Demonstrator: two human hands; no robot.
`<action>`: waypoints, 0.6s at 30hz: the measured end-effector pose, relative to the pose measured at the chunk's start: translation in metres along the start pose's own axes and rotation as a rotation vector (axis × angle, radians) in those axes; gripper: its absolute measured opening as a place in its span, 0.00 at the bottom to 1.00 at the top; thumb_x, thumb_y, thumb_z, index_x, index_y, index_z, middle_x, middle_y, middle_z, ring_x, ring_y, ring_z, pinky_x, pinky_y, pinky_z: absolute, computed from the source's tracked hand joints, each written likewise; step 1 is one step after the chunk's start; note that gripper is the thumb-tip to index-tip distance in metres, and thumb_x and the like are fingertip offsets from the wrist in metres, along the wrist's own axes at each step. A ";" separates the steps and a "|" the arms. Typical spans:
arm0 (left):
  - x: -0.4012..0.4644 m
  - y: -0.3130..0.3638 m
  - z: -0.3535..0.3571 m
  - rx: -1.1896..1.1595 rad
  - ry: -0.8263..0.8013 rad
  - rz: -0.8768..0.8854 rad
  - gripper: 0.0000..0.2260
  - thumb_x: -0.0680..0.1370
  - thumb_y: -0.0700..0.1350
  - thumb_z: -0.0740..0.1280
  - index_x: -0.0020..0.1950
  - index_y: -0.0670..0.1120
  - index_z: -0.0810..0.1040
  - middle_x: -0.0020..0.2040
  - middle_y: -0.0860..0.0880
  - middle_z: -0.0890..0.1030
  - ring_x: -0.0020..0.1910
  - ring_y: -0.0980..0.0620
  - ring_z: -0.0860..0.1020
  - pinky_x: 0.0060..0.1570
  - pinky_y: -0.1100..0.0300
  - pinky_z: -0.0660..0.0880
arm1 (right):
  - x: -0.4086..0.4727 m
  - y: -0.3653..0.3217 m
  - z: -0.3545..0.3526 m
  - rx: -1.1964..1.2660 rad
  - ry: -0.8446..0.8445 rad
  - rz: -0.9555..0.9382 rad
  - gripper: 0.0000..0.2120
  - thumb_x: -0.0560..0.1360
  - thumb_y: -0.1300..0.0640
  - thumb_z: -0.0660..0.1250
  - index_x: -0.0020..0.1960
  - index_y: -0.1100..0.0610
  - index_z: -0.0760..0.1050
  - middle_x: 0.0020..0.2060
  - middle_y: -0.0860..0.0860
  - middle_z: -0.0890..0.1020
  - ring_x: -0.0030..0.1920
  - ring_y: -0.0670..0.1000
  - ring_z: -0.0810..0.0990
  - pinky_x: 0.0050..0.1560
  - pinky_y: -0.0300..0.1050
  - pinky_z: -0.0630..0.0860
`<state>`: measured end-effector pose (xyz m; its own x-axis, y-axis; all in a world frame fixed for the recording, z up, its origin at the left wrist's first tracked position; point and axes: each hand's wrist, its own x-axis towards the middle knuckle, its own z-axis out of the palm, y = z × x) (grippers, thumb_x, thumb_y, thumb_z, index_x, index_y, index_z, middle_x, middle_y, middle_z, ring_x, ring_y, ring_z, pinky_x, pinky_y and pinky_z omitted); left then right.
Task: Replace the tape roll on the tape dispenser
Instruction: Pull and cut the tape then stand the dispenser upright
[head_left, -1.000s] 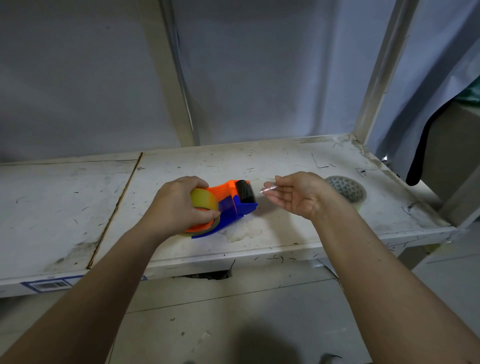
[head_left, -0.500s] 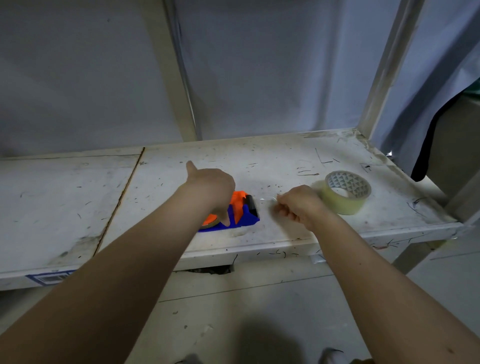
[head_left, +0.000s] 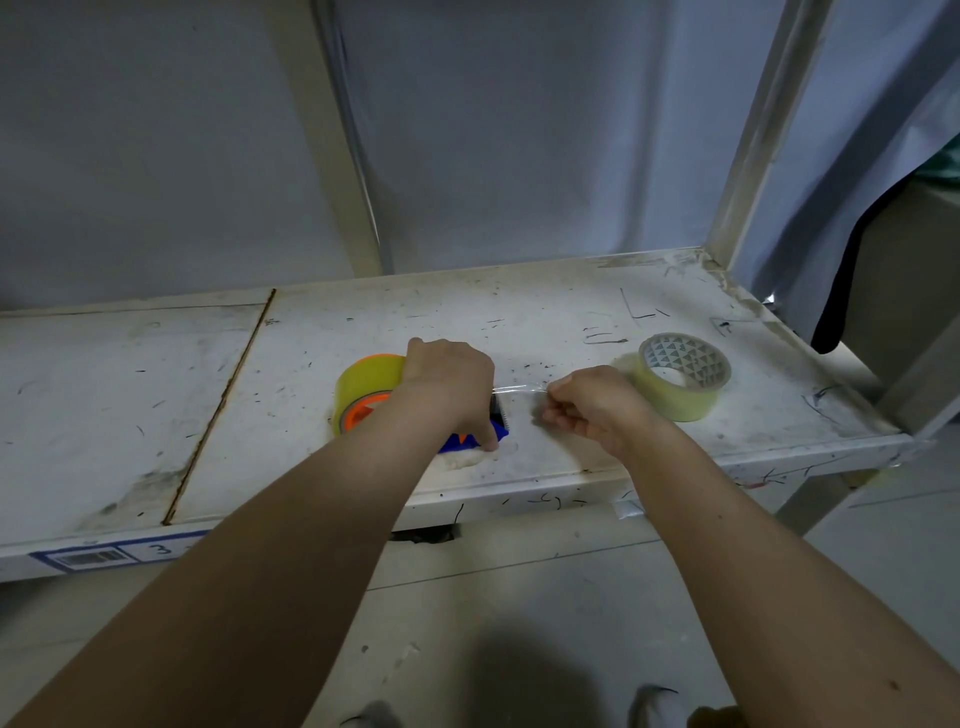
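Observation:
An orange and blue tape dispenser (head_left: 363, 413) lies on the white shelf (head_left: 545, 322) with a yellowish tape roll (head_left: 363, 382) mounted on it. My left hand (head_left: 449, 384) presses down over the dispenser's front, covering most of its blue body and black roller. My right hand (head_left: 587, 410) is closed on the free end of the clear tape strip (head_left: 517, 388), which stretches taut from the dispenser to my fingers. A second yellowish tape roll (head_left: 680, 376) with a patterned cardboard core lies flat on the shelf just right of my right hand.
The shelf's front edge runs below my wrists. A dark seam (head_left: 223, 405) splits the shelf at the left. A metal upright (head_left: 758, 124) stands at the back right corner, and grey sheeting (head_left: 519, 130) hangs behind. A barcode label (head_left: 88, 558) sits on the front lip.
My left hand shifted from gripping the roll to pressing on the dispenser's front. My right hand turned over, closed on the tape end and drew it out to the right.

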<state>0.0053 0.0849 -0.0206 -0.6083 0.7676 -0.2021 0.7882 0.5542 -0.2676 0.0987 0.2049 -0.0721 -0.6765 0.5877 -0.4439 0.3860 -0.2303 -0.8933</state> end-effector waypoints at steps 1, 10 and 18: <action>0.000 0.000 -0.001 0.004 -0.006 0.002 0.20 0.61 0.63 0.73 0.42 0.50 0.75 0.38 0.52 0.75 0.41 0.49 0.73 0.44 0.55 0.64 | 0.000 0.000 0.000 0.015 -0.002 0.001 0.09 0.77 0.68 0.59 0.40 0.65 0.75 0.33 0.58 0.79 0.30 0.49 0.77 0.34 0.38 0.75; 0.003 0.003 -0.006 0.028 -0.090 0.003 0.21 0.63 0.61 0.74 0.45 0.50 0.74 0.41 0.51 0.75 0.44 0.48 0.73 0.43 0.54 0.64 | -0.002 0.003 0.000 0.106 0.033 0.001 0.12 0.77 0.71 0.57 0.36 0.67 0.73 0.31 0.59 0.77 0.26 0.49 0.77 0.30 0.39 0.71; 0.003 0.003 -0.006 0.031 -0.087 0.003 0.21 0.63 0.62 0.73 0.45 0.50 0.73 0.42 0.51 0.76 0.44 0.48 0.74 0.42 0.54 0.65 | -0.001 0.006 0.002 0.112 0.082 -0.013 0.13 0.77 0.70 0.56 0.36 0.66 0.72 0.27 0.58 0.75 0.18 0.47 0.75 0.30 0.41 0.66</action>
<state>0.0069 0.0908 -0.0161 -0.6127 0.7377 -0.2836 0.7877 0.5407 -0.2954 0.1005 0.2016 -0.0774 -0.6261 0.6513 -0.4288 0.3020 -0.3045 -0.9034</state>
